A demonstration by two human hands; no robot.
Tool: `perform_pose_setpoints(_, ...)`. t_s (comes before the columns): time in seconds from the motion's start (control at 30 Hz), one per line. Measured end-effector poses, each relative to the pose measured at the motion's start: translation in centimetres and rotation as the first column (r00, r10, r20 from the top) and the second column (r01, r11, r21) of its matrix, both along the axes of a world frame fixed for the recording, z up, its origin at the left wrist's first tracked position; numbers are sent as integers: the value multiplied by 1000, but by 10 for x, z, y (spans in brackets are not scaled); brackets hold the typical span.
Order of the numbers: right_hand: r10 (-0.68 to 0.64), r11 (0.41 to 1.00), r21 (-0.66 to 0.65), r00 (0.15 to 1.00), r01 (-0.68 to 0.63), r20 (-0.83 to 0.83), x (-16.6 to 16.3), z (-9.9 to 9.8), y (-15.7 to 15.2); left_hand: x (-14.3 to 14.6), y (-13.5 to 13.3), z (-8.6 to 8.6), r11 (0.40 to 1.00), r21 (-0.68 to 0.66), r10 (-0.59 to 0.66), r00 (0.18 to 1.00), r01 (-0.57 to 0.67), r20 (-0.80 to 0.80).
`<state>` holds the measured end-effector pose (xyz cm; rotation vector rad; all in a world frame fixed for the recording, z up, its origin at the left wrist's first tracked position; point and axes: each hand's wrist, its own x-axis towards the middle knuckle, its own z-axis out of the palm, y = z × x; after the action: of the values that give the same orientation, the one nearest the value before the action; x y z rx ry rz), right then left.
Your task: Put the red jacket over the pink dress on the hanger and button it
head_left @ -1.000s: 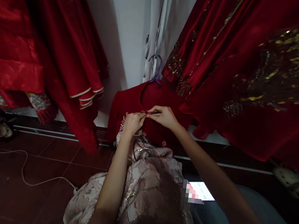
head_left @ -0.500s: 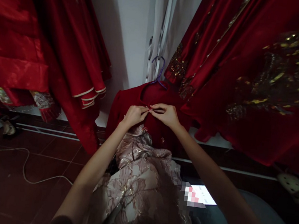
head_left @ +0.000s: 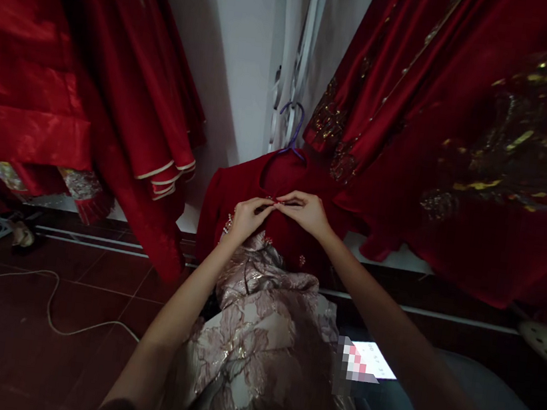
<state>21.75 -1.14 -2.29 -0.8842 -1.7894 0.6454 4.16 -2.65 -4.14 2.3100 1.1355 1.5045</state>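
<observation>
A dark red jacket (head_left: 225, 192) with beaded ornaments hangs on a purple hanger (head_left: 294, 134). At its front opening, just below the neckline, my left hand (head_left: 247, 218) pinches the jacket's front edge. My right hand (head_left: 307, 212) pinches the same spot from the other side, its fingertips meeting those of the left. A small fastening between the fingertips is too small to make out. Below the hands, a pale floral brocade garment (head_left: 247, 329) with metallic threads spreads toward me and overlaps the jacket's lower part.
Red garments (head_left: 150, 101) with cream-edged hems hang at left, and gold-sequined red garments (head_left: 517, 150) at right. A lit phone screen (head_left: 374, 361) lies at lower right. A pale cord (head_left: 52, 310) crosses the tiled floor. Shoes (head_left: 22, 236) stand by a white rack foot.
Both hands stay at the jacket's front edge, with only slight finger movement. The whole view has shifted a little, so things appear slightly further right.
</observation>
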Motion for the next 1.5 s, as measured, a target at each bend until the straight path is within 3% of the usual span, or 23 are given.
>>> perform_pose_setpoints(0.17,-11,1000,8,999,11,36,1,1,0,11,0,-9,984,-174,-1,975,40,220)
perform_pose_setpoints(0.27,5,1000,-19,999,-4,49,3,2,-2,13,-2,-11,974,-201,-37,954,100,296)
perform_pose_setpoints(0.57,122,992,-39,993,-121,7,8,2,-3,10,-14,-5,970,-152,-144,955,188,258)
perform_pose_setpoints(0.8,112,993,-18,993,-112,-37,5,-5,-3,14,-8,-10,975,-175,-81,951,138,297)
perform_pose_setpoints(1.1,-9,996,-86,985,-5,-171,-7,-20,-19,32,-11,-27,941,-241,-32,774,236,632)
perform_pose_setpoints(1.23,-45,997,-67,964,28,-264,-13,-28,-24,29,-13,-29,956,-234,3,795,175,606)
perform_pose_setpoints(1.5,-117,990,-119,923,78,-366,-21,-37,-21,13,-12,-21,964,-196,-83,905,179,418)
